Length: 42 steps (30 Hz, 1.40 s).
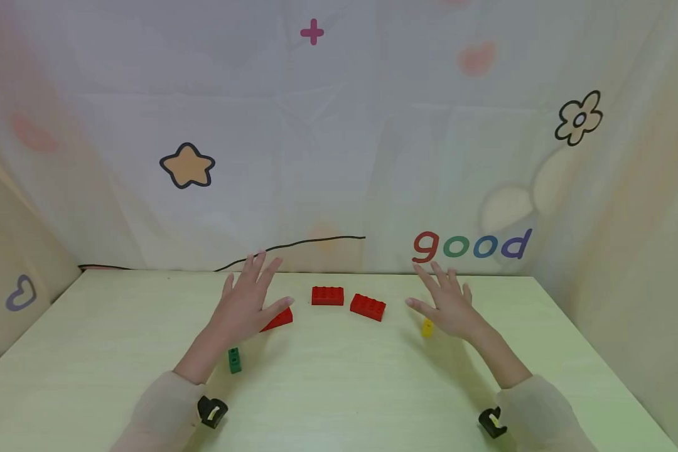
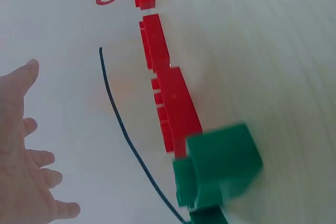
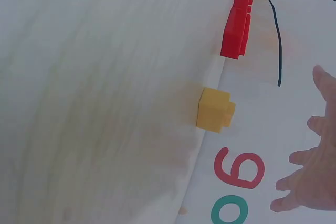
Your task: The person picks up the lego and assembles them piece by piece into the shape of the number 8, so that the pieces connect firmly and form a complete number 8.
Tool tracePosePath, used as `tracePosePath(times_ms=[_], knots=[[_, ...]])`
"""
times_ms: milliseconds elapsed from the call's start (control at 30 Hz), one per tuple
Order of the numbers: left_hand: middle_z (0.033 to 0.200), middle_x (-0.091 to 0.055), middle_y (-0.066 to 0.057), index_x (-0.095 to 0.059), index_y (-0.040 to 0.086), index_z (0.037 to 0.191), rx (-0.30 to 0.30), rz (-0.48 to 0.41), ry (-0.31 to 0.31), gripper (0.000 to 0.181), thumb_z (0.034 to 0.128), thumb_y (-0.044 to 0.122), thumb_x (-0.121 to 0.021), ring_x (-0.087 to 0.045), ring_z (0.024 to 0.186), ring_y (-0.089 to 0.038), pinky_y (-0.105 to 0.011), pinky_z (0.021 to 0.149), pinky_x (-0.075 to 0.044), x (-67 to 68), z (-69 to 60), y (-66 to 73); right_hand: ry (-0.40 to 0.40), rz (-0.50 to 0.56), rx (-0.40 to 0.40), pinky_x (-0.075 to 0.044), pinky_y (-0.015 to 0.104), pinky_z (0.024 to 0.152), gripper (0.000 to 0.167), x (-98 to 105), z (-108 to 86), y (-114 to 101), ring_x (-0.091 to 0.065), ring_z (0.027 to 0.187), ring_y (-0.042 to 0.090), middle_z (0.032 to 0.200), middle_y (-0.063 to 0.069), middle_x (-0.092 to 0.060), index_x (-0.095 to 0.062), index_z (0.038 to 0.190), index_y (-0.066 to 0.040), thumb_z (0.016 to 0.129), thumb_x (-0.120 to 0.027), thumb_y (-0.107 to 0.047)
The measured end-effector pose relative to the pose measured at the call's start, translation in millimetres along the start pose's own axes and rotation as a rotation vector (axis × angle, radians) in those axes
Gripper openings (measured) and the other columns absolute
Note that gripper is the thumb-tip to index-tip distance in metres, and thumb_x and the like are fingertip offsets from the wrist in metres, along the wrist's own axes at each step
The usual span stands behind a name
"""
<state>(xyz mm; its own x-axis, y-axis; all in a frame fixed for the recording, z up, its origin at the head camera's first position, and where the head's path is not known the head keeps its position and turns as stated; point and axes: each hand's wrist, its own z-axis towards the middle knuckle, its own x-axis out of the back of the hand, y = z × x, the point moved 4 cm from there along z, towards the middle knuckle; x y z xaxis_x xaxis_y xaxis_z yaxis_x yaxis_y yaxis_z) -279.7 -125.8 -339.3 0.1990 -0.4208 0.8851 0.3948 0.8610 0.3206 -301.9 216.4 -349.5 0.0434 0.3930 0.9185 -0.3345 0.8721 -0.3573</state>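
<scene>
Above the table my left hand hovers with fingers spread, partly covering a red brick. A small green brick lies near that wrist; in the left wrist view the green brick looms close, beyond it the red bricks in a row. My right hand, fingers also spread, is over a small yellow brick, partly hidden by it. The yellow brick shows whole in the right wrist view, away from the fingers. Two more red bricks, one straight and one angled, lie between the hands.
The pale table ends at a printed cloth hanging behind it, with more cloth at both sides. A dark device is strapped at the left wrist and a similar device at the right.
</scene>
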Motion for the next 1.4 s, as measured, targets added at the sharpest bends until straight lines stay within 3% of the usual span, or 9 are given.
tracePosePath(times_ms=[233, 367, 700, 1067, 1400], knots=[[0.148, -0.021, -0.018, -0.024, 0.008, 0.144, -0.053, -0.145, 0.012, 0.075, 0.0864, 0.040, -0.059, -0.018, 0.136, -0.036, -0.056, 0.101, -0.028, -11.8, 11.0, 13.9, -0.024, 0.089, 0.020, -0.015, 0.068, 0.098, 0.076, -5, 3.4, 3, -0.014, 0.131, 0.047, 0.146, 0.026, -0.017, -0.021, 0.144, -0.007, 0.087, -0.057, -0.041], [0.147, -0.024, -0.016, -0.023, 0.007, 0.143, -0.055, -0.267, -0.005, 0.074, 0.0865, 0.039, -0.059, -0.022, 0.135, -0.033, -0.051, 0.103, -0.029, -20.2, 16.0, 19.2, -0.053, 0.159, 0.024, -0.025, 0.062, 0.098, 0.075, -10, 8.4, -2, -0.021, 0.131, 0.043, 0.145, 0.024, -0.023, -0.024, 0.143, -0.002, 0.086, -0.059, -0.038], [0.143, -0.034, -0.011, -0.028, 0.004, 0.141, -0.021, -0.420, -0.038, 0.075, 0.0837, 0.036, -0.064, -0.032, 0.130, -0.028, -0.045, 0.103, -0.032, -39.1, 26.0, 29.0, -0.108, 0.226, 0.060, -0.034, 0.055, 0.097, 0.067, -24, 22.8, -12, -0.035, 0.125, 0.040, 0.137, 0.021, -0.040, -0.036, 0.137, 0.001, 0.086, -0.061, -0.034], [0.126, -0.053, -0.011, -0.048, 0.005, 0.128, 0.048, -0.508, -0.102, 0.053, 0.0814, 0.020, -0.069, -0.051, 0.113, -0.028, -0.040, 0.091, -0.045, -57.8, 36.9, 43.7, -0.191, 0.219, 0.008, -0.047, 0.042, 0.087, 0.048, -38, 37.4, -19, -0.053, 0.107, 0.034, 0.122, 0.020, -0.054, -0.050, 0.126, 0.003, 0.085, -0.063, -0.020], [0.119, -0.057, -0.013, -0.052, 0.001, 0.122, 0.054, -0.588, -0.165, 0.045, 0.0816, 0.011, -0.068, -0.055, 0.106, -0.026, -0.034, 0.087, -0.048, -75.3, 51.0, 52.8, -0.245, 0.197, -0.044, -0.049, 0.030, 0.075, 0.040, -47, 44.2, -23, -0.057, 0.088, 0.022, 0.103, 0.011, -0.062, -0.058, 0.119, 0.002, 0.083, -0.065, -0.015]])
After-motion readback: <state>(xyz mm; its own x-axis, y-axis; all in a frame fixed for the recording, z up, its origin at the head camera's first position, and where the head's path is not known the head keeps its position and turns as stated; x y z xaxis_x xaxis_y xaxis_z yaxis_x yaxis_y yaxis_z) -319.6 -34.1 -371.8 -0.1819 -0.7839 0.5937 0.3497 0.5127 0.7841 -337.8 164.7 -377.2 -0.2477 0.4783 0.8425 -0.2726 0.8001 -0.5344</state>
